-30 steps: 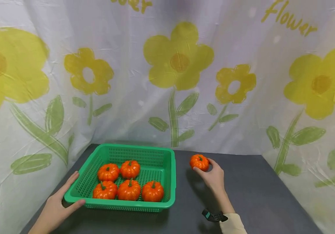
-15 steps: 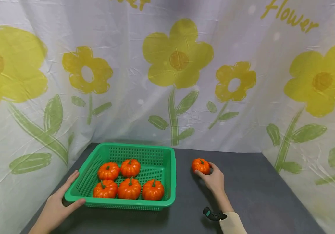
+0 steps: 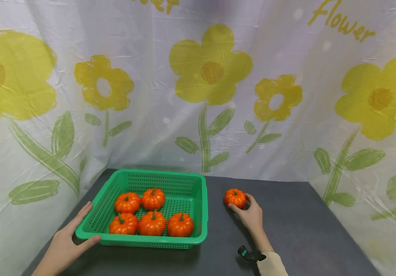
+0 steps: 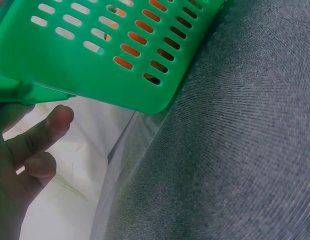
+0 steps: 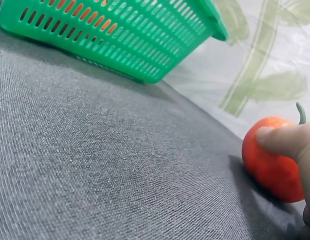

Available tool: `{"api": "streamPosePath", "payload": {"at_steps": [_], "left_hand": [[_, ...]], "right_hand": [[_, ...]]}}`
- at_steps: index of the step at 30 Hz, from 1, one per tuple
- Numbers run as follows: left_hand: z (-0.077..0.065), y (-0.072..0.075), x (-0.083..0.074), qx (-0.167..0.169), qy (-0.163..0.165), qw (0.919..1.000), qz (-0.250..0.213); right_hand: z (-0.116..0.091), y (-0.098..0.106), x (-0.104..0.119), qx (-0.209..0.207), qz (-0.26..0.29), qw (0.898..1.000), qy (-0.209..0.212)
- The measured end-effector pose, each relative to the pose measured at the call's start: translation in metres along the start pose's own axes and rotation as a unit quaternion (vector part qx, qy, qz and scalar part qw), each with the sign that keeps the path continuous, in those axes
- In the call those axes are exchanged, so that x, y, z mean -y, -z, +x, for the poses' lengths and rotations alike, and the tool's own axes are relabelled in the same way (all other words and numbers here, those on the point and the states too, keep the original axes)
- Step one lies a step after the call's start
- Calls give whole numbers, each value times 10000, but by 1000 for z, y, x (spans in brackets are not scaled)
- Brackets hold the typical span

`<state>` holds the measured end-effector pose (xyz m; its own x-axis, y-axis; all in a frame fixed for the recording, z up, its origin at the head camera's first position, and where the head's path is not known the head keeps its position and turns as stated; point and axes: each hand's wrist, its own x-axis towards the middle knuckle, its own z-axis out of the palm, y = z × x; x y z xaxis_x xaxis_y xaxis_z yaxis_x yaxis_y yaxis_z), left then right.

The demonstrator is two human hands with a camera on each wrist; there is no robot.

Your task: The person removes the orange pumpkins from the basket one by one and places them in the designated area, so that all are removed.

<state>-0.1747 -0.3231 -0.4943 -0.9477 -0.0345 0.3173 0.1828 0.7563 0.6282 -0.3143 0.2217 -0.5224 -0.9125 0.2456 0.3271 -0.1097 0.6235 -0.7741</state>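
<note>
In the head view, a small orange pumpkin [image 3: 235, 198] with a green stem is pinched between the thumb and fingers of my right hand [image 3: 252, 217]. It is at or very near the dark cloth; the right wrist view shows its shadow [image 5: 245, 187] close beside it. My left hand [image 3: 63, 241] rests at the near left corner of a green plastic basket [image 3: 200, 230], its fingers along the left rim and its thumb at the front rim. Seen from the left wrist, several fingers [image 4: 42, 137] extend loosely beside the basket. Several similar pumpkins [image 3: 153, 223] sit inside it.
Dark grey cloth [image 3: 298, 226] covers the table, with the basket on its left half. White curtains with painted yellow flowers [image 3: 212, 73] close off the back and both sides. A black wristband [image 3: 251, 254] is on the right wrist.
My right hand has lowered the pumpkin towards the cloth, where its shadow now lies closer to it. The left hand and the basket stay in place.
</note>
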Motion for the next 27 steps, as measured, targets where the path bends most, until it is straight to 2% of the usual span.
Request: {"api": "streamPosePath", "payload": {"at_steps": [18,27], "left_hand": [[1,0,1,79,24,10000,17],[0,-1,2,-20,-6,10000,19]], "right_hand": [[1,-2,-6,5,0,10000,21],[1,-1,-5,26,-16,10000,52]]}}
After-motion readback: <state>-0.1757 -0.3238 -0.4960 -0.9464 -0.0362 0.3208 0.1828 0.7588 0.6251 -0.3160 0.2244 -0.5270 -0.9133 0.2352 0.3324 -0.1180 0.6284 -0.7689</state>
